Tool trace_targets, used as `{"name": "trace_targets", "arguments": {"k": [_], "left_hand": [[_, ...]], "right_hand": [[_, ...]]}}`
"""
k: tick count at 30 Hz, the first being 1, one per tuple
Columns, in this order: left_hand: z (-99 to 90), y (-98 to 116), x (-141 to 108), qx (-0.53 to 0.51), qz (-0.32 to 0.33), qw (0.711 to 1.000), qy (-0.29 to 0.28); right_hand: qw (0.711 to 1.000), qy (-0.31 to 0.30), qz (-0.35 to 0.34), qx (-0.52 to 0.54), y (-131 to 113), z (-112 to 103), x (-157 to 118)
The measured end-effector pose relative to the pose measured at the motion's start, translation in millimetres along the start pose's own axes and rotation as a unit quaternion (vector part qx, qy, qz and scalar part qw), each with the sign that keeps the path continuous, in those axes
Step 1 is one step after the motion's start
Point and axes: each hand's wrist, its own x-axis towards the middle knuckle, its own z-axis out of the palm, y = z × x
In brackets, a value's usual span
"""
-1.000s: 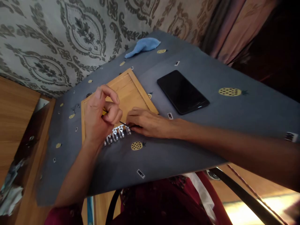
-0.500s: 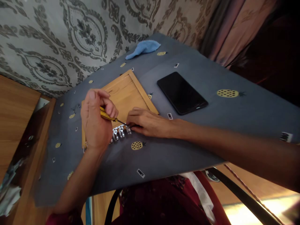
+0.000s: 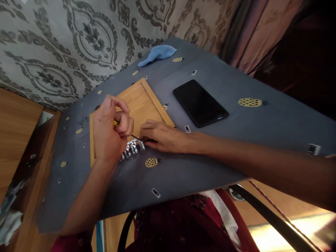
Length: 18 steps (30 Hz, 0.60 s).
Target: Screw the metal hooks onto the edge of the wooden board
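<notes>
My left hand (image 3: 111, 131) is closed around a screwdriver with a yellow handle (image 3: 116, 123), most of which the fingers hide. The thin dark shaft (image 3: 135, 138) slants down to the right, its tip by the fingers of my right hand (image 3: 165, 137). That hand is closed in a pinch at the tip; what the fingertips hold is hidden. Beneath both hands lies a wooden framed board (image 3: 139, 101), raised rim upward. Several silver metal hooks (image 3: 134, 147) line its near edge, the rightmost one touching or very close to my right fingertips.
On the blue-grey pineapple-print tablecloth (image 3: 126, 189), a black phone (image 3: 201, 103) lies right of the board. A blue cloth (image 3: 157, 55) sits crumpled toward the back, close to the patterned curtain (image 3: 89, 38). Wooden furniture (image 3: 19, 133) stands on the left.
My left fingers have curled further around the yellow handle, covering most of it, and the hand has turned. My right hand stays at the tip. The whole view has shifted slightly.
</notes>
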Motion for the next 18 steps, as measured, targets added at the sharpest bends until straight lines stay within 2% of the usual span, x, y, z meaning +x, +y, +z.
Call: {"name": "trace_targets", "arguments": {"k": [7,9,11,13,18], "left_hand": [[-14.3,2,5,-0.031,-0.054,0.989,-0.135],[-16.9,2,6,-0.032,-0.055,0.986,-0.155],[-17.1,2,5,-0.032,-0.051,0.987,-0.149],[-15.0,2,4,-0.030,-0.046,0.991,-0.119],[-3.5,0,-1,-0.016,-0.022,1.000,0.004]], "right_hand": [[1.000,0.005,-0.011,0.013,2,1,0],[1.000,0.005,-0.017,0.013,3,1,0],[1.000,0.006,-0.017,0.009,4,2,0],[1.000,0.006,-0.014,0.006,4,2,0],[1.000,-0.004,-0.006,0.000,2,1,1]]}}
